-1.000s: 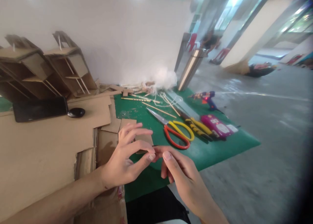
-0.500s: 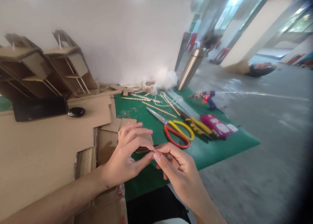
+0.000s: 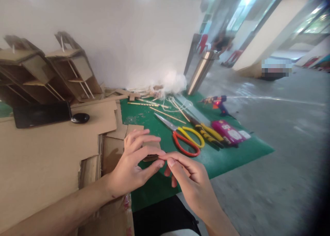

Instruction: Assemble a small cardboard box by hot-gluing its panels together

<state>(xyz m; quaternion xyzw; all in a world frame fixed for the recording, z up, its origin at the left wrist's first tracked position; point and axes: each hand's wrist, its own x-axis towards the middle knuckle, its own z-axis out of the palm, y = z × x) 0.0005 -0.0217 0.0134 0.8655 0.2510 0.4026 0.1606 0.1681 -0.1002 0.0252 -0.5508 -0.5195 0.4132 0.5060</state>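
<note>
A: Showing what at centre?

B: Left hand [image 3: 129, 170] and right hand [image 3: 192, 184] meet fingertip to fingertip above the near edge of a green mat [image 3: 221, 157]. Left thumb and forefinger are pressed together, pinching a small cardboard piece [image 3: 151, 152]; the other left fingers [image 3: 140, 132] are spread above it.

A: And the right fingers?

B: Thumb and forefinger pinch at the same spot, touching the left fingertips. Whether they grip the piece itself or something thinner cannot be told.

A: Where does the piece sit?

B: Held off the mat, just beside a cardboard sheet [image 3: 48, 153] to the left.

A: Surroundings?

B: Scissors [image 3: 184, 136] with a red and a yellow handle lie on the mat just beyond the hands; a pink object [image 3: 228, 132] and a glue gun [image 3: 218, 103] farther right; sticks [image 3: 167, 115] and a steel flask [image 3: 202, 72] towards the wall. Cardboard models [image 3: 48, 74], a phone [image 3: 41, 115] and a dark oval object [image 3: 80, 118] are at left.
</note>
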